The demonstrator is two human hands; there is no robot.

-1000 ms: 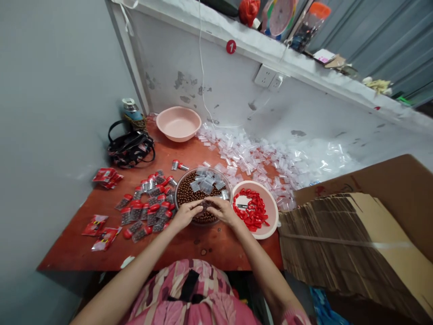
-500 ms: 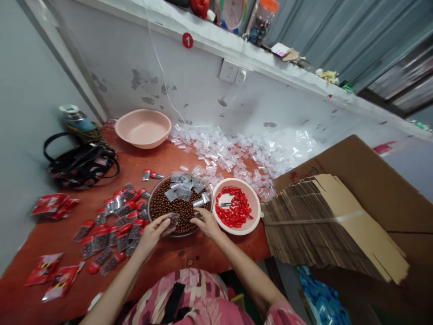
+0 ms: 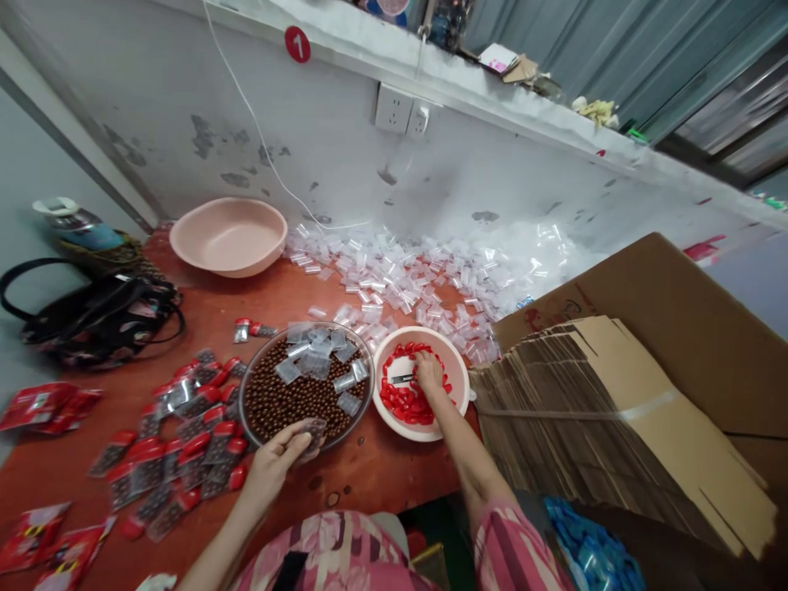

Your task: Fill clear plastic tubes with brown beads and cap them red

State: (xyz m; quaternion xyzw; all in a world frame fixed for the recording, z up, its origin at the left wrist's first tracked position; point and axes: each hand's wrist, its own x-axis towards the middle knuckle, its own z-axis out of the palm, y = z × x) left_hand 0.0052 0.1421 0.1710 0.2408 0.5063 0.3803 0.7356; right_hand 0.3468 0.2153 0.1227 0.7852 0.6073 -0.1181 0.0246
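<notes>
My left hand (image 3: 289, 450) pinches a small clear plastic container (image 3: 313, 435) filled with dark beads, at the near rim of a round metal basin. Brown beads (image 3: 277, 408) fill that basin (image 3: 245, 406), and several clear containers (image 3: 313, 361) lie on top of them. Over to the right, my right hand (image 3: 429, 373) reaches into a pale pink bowl (image 3: 460, 369) of red plastic caps (image 3: 406, 404). Its fingers bend down together among the caps, and their tips are hidden. A heap of filled containers with red caps (image 3: 197, 443) lies left of the basin.
An empty pink basin (image 3: 231, 238) stands behind. Many clear containers (image 3: 394, 275) spread along the wall. Flattened cardboard (image 3: 591, 410) leans at the right. A black bag (image 3: 102, 312) and red packets (image 3: 43, 406) sit at the left of the red-brown table (image 3: 215, 308).
My right hand has left the bead basin and moved right into the bowl of red caps. My left hand still holds the filled container. The view has shifted right.
</notes>
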